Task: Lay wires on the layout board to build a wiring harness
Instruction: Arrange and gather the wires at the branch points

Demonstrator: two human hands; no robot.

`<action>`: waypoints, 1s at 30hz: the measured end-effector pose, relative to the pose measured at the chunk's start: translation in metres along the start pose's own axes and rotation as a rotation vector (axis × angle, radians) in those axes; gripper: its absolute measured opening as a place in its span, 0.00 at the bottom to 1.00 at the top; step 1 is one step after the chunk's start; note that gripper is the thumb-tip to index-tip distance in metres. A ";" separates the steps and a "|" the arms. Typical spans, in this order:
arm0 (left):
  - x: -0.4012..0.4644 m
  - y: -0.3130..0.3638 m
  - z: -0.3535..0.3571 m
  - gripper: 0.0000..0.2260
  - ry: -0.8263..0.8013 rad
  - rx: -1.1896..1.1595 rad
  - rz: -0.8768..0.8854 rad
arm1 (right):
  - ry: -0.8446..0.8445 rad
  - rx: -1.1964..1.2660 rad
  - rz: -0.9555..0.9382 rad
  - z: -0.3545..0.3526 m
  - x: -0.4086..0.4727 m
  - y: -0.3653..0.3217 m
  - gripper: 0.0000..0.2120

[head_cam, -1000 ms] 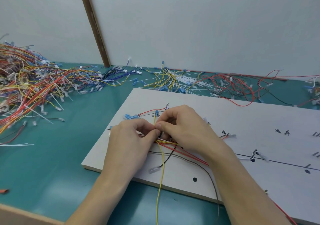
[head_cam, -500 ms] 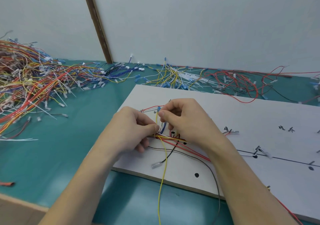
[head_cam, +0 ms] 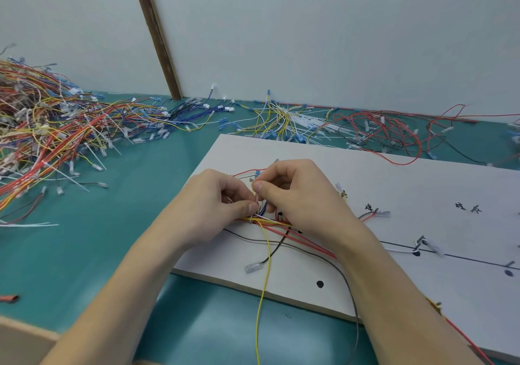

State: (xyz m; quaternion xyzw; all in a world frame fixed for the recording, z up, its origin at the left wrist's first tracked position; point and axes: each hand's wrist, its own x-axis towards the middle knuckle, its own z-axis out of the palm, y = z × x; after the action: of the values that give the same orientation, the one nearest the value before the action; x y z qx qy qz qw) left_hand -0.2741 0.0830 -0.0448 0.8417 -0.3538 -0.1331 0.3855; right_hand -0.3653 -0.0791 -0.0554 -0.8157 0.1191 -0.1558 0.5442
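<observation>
A white layout board (head_cam: 394,184) with black lines, dots and handwritten marks lies on the teal table. A bundle of red, yellow, black and blue wires (head_cam: 284,225) runs across its left part. My left hand (head_cam: 213,210) and my right hand (head_cam: 298,196) meet over the bundle, thumbs and forefingers pinched on thin wires at one spot. A yellow wire (head_cam: 263,294) hangs from there over the board's near edge. A black wire with a clear terminal (head_cam: 253,266) lies just below the hands.
A large heap of loose coloured wires (head_cam: 47,139) fills the left of the teal table (head_cam: 112,238). More yellow, white and red wires (head_cam: 337,128) lie along the wall behind the board. A small orange piece (head_cam: 8,298) sits at the near left edge.
The view has shifted slightly. My hands have stayed together on the bundle, with the fingers working a little higher on the wires.
</observation>
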 end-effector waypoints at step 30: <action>0.007 -0.001 -0.006 0.08 -0.120 0.098 0.043 | 0.148 0.017 0.029 0.017 0.000 -0.008 0.09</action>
State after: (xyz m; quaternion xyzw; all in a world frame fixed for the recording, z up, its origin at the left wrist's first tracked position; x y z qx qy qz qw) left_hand -0.2660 0.0820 -0.0409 0.8422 -0.4006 -0.1576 0.3245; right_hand -0.3587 -0.0611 -0.0544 -0.7955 0.1694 -0.2087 0.5431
